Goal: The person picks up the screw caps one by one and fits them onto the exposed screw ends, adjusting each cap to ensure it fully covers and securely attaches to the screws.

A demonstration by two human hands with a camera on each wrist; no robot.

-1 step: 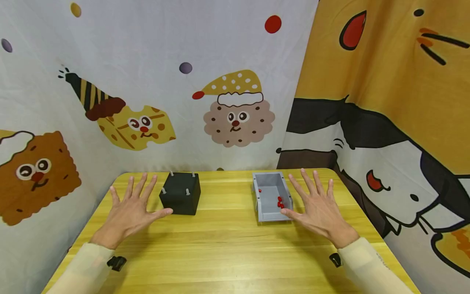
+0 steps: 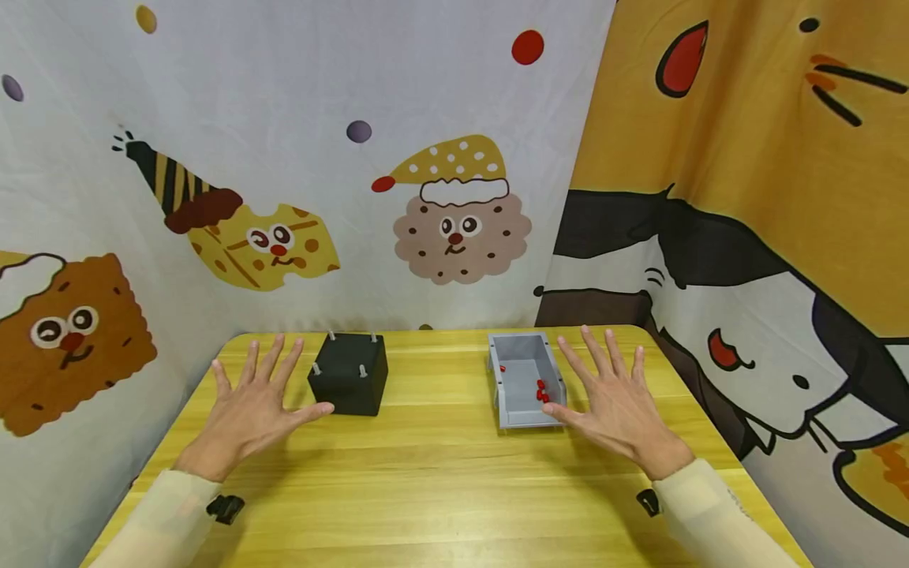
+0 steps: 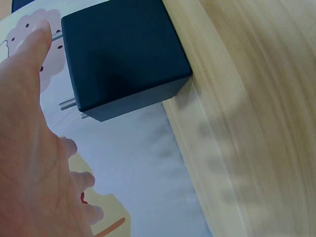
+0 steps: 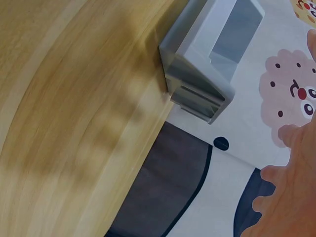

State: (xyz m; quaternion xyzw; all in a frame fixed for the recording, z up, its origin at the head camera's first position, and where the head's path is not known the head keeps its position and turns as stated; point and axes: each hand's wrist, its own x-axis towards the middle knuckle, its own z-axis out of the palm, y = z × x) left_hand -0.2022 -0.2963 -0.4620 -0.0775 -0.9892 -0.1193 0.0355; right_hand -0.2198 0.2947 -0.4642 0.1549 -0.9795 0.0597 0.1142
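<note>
A black block (image 2: 351, 386) stands on the table (image 2: 440, 473) at the left, with thin metal pins (image 2: 363, 371) rising from its top. Just left of it my left hand (image 2: 248, 418) hovers with fingers spread, its thumb overlapping the block's near edge in the head view. On the right is a grey plastic bin (image 2: 521, 367) with small red pieces (image 2: 542, 386) inside. My right hand (image 2: 621, 418) is held in the air beside that bin, fingers spread and holding nothing. In the right wrist view the bin (image 4: 197, 69) shows from its side, apart from the fingers.
A white cloth (image 2: 284, 95) with cartoon prints hangs behind the table, and a yellow one (image 2: 753, 158) hangs along the right side. Bare wood lies between the block and the bin. Dark clips (image 2: 226, 509) sit at both sleeve cuffs.
</note>
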